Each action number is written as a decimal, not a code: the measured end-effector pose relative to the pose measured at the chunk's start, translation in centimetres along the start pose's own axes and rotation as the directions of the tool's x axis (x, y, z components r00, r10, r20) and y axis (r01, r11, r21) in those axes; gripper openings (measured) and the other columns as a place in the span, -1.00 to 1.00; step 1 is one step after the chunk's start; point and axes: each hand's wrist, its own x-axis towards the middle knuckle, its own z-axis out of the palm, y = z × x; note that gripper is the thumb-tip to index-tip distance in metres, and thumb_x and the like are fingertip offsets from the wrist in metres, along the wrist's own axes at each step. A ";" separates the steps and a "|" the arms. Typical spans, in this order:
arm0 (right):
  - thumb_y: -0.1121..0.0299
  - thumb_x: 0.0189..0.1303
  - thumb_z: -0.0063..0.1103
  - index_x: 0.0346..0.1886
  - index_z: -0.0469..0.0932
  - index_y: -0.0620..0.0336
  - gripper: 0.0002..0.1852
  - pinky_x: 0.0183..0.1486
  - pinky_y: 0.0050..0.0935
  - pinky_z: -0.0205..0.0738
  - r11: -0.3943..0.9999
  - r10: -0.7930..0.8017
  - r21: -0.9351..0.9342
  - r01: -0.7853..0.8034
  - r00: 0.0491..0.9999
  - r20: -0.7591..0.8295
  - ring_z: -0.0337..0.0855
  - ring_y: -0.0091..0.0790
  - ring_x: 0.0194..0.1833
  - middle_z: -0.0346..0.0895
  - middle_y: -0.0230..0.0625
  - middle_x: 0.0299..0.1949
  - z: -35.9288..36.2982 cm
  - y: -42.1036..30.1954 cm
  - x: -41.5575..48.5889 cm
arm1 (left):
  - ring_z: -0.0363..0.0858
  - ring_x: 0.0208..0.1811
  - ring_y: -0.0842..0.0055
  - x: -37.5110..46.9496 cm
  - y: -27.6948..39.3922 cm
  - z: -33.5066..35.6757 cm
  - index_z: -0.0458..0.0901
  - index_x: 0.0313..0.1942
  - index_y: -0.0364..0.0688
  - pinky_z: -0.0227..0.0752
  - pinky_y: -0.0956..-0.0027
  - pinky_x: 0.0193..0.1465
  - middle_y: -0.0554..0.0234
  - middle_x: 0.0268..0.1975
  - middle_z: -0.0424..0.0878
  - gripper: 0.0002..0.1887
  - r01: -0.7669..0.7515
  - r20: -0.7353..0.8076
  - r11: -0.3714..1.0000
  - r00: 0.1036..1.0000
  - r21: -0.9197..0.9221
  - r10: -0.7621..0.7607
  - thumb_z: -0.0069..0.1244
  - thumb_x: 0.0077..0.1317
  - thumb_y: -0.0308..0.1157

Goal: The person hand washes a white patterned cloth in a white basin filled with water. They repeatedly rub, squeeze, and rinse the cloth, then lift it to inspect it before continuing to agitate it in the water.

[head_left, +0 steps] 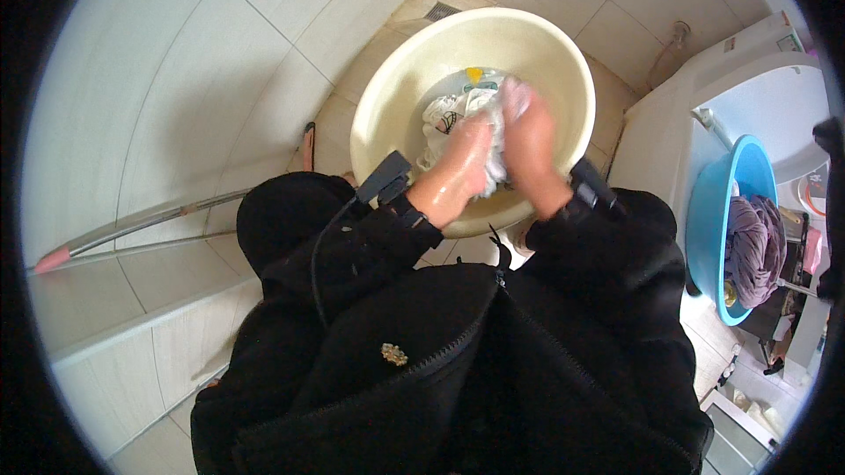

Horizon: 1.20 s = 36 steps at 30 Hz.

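Between my knees, a large cream plastic basin [383, 95] stands on the tiled floor. Wet white cloth [441, 120] lies bunched inside it in water, with a dark printed pattern and a yellow patch showing near the far side. My left hand [465, 151] is wet and closes on part of the cloth from the left. From the right, my right hand [528, 128] grips a soapy bunch of the same cloth, blurred by motion. The two hands meet over the basin, and some of the cloth is hidden beneath them. A strapped device sits on each wrist.
At right, a blue plastic basin [705, 231] holds purple cloth [756, 247] beside a white washing machine [667, 105] with its lid raised. A metal pole [152, 221] with a pink end leans along the left tiled ledge [86, 303]. A floor drain [441, 11] lies beyond the cream basin.
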 end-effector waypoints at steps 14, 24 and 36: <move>0.05 0.34 0.01 -0.11 0.58 0.24 -0.59 -0.06 -0.07 0.47 0.987 0.159 0.020 -0.162 0.983 0.086 0.58 0.19 -0.12 0.55 0.16 -0.14 1.8 5.4 1.9 | 0.61 -0.25 0.49 2.0 0.6 -3.5 0.61 -0.15 -0.20 0.50 0.35 -0.15 0.23 -0.25 0.65 -0.79 0.028 0.067 0.993 0.997 0.113 -0.035 -0.08 0.34 -0.32; 0.06 0.13 0.35 0.02 0.56 0.30 -0.47 0.05 -0.44 0.40 0.859 0.167 0.244 -0.450 0.697 0.697 0.57 -0.37 -0.06 0.61 -0.23 -0.08 -6.0 6.5 3.5 | 0.47 -0.07 0.60 -2.0 10.2 -3.2 0.57 -0.14 -0.24 0.37 0.43 0.01 0.33 -0.19 0.55 -0.61 -0.401 0.182 0.423 0.864 0.813 0.469 0.13 0.29 -0.07; 0.39 0.14 0.25 0.12 0.49 0.25 -0.56 0.15 -0.27 0.40 0.756 -0.046 0.646 -0.104 0.976 0.211 0.55 -0.23 0.06 0.55 -0.18 0.04 -8.4 4.0 4.6 | 0.46 0.15 0.48 -2.5 6.7 -2.4 0.37 0.25 -0.24 0.36 0.36 0.20 0.16 0.15 0.47 -0.48 -0.467 0.472 0.602 0.866 0.648 0.165 0.11 0.32 -0.34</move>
